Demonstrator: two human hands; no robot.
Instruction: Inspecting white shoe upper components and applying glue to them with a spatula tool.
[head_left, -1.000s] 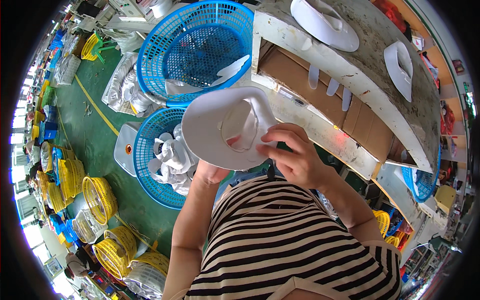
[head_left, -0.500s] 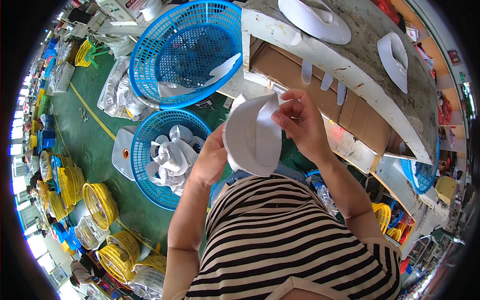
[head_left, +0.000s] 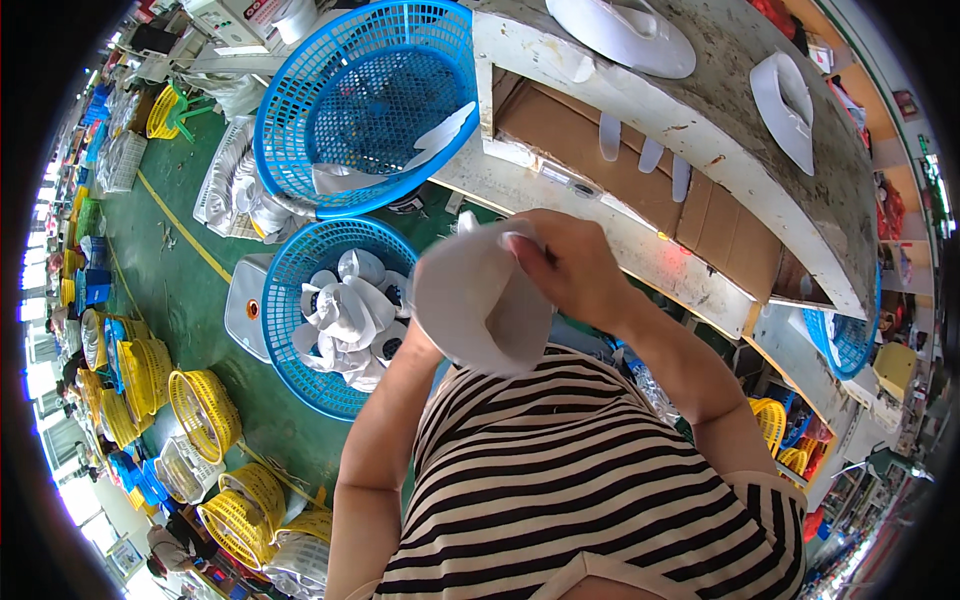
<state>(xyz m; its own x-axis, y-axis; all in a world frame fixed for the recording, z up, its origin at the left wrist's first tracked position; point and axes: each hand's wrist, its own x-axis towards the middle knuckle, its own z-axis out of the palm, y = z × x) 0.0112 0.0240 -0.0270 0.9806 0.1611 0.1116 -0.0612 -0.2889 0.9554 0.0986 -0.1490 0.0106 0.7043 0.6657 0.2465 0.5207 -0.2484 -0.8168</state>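
I hold a white cap-shaped piece (head_left: 478, 300) in front of my chest, turned so its curved brim faces me. My right hand (head_left: 568, 265) grips its upper right edge with the fingers closed over it. My left hand (head_left: 420, 310) is mostly hidden behind the piece and supports it from the left side. Just left of my hands, a blue basket (head_left: 300, 290) on the floor holds several similar white pieces (head_left: 345, 315).
A second blue basket (head_left: 300, 110) with a few white strips sits on the bench edge. Two white brim pieces (head_left: 625, 35) (head_left: 785, 105) lie on the worn white workbench (head_left: 720, 130). Yellow baskets (head_left: 205, 415) stand on the green floor at left.
The white piece has turned from lying flat and brim-up to being folded and held edge-on, and my hands have shifted slightly right and closer together.
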